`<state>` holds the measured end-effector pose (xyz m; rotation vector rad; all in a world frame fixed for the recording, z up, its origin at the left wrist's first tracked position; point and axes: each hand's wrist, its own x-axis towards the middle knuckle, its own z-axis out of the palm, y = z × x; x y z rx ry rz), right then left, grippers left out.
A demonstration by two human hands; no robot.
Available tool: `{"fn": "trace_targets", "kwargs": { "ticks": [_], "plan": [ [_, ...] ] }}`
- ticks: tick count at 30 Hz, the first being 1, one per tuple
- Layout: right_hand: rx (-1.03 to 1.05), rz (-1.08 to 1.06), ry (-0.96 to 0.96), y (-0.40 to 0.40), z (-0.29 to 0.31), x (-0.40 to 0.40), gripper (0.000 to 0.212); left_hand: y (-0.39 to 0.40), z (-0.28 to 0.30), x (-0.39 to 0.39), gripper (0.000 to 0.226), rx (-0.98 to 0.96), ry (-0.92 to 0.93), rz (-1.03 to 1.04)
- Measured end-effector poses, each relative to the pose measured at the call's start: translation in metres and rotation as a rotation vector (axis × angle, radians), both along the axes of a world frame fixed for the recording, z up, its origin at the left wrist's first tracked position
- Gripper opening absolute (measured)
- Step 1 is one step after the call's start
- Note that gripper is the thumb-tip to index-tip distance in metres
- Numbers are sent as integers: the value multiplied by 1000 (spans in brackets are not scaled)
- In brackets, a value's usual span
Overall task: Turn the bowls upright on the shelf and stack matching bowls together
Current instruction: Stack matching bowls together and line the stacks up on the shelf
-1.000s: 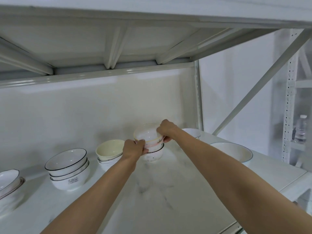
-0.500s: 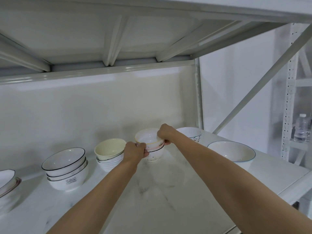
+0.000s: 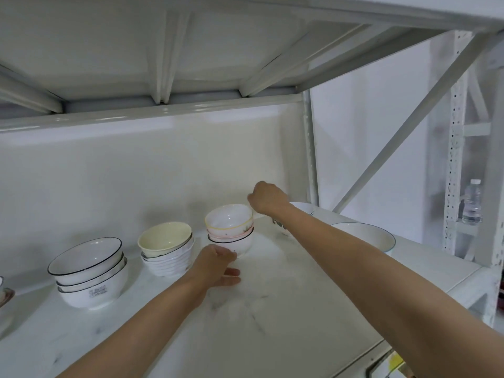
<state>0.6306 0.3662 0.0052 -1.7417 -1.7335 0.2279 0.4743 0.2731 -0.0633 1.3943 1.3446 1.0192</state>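
Note:
A stack of three small upright bowls stands mid-shelf: a yellow-rimmed bowl on top, a pink one under it, a dark-rimmed one at the bottom. My left hand hovers just in front of the stack's base, fingers relaxed, holding nothing. My right hand is raised above and right of the stack, off the top rim, fingers loosely curled and holding nothing. To the left stand a cream bowl on ribbed white bowls and a black-rimmed stack.
Behind my right forearm a patterned white bowl and a large blue-rimmed bowl stand upright. More bowls sit at the far left edge. The marbled shelf has an upper shelf close overhead. A water bottle stands on the neighbouring rack.
Both hands held the yellow-rimmed bowl and set it onto the stack. Now they have let go: the left hand dropped in front of the stack, the right lifted up and right.

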Motion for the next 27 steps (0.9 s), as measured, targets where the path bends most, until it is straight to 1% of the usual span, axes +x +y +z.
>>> {"fn": "trace_targets", "kwargs": {
  "ticks": [3,5,9,14,16,18,20,22,25,27],
  "plan": [
    [-38,74,29,0,11,15,25,-8,12,24,6,-67,-15,-143],
    [-115,170,11,-6,16,27,26,-8,15,44,14,-93,9,-252],
    [-318,302,-105,-24,31,69,27,-11,18,88,32,-155,42,-379],
    [-445,278,-205,-29,34,147,27,-10,23,132,60,-276,193,-513],
    [-541,290,-245,-35,30,171,33,-8,24,144,66,-316,200,-562],
    [-660,312,-260,-42,22,192,46,-4,24,154,65,-337,201,-572],
    [-778,359,-244,-46,13,209,51,1,22,162,61,-359,223,-551],
    [-874,407,-181,-46,1,221,47,5,21,167,51,-385,242,-541],
    [-936,458,-66,-43,-14,231,28,7,24,172,42,-416,251,-536],
    [-944,493,-6,-39,-19,234,28,9,26,173,41,-425,251,-531]
  ]
}}
